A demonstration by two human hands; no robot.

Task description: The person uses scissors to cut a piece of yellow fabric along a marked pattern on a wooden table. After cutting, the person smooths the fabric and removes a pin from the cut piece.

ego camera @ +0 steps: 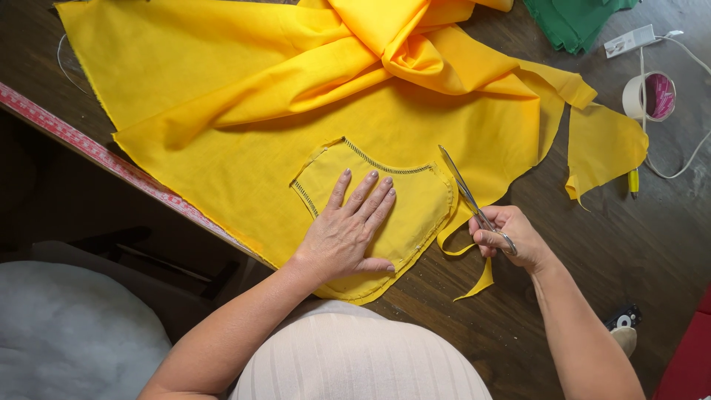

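1. At the far left, a red measuring tape (pixel 96 152) runs along the edge of your dark wooden table (pixel 629 244), slanting down toward your body.
2. The large yellow fabric (pixel 222 96) lies spread over the table from the upper left, bunched into thick folds near the top centre.
3. On the lower part of that fabric lies a smaller yellow pattern piece (pixel 415 200), rounded at the bottom, with a stitched edge along its top and left side.
4. Your left hand (pixel 348 233) lies flat on the pattern piece, fingers spread and open, pressing it down; it grips nothing.
5. Just right of the piece, a narrow cut strip of yellow fabric (pixel 474 274) curls down off the cloth onto the bare table.
6. Your right hand (pixel 507 237) is closed around the handles of the scissors (pixel 466 196), and the blades point up and to the left along the right edge of the pattern piece.
7. Further right, a loose yellow scrap (pixel 603 144) hangs from the main cloth by a thin band.
8. At the top right lie folded green fabric (pixel 574 22), a white plug block with its cable (pixel 629 41), and a roll of tape (pixel 648 96).
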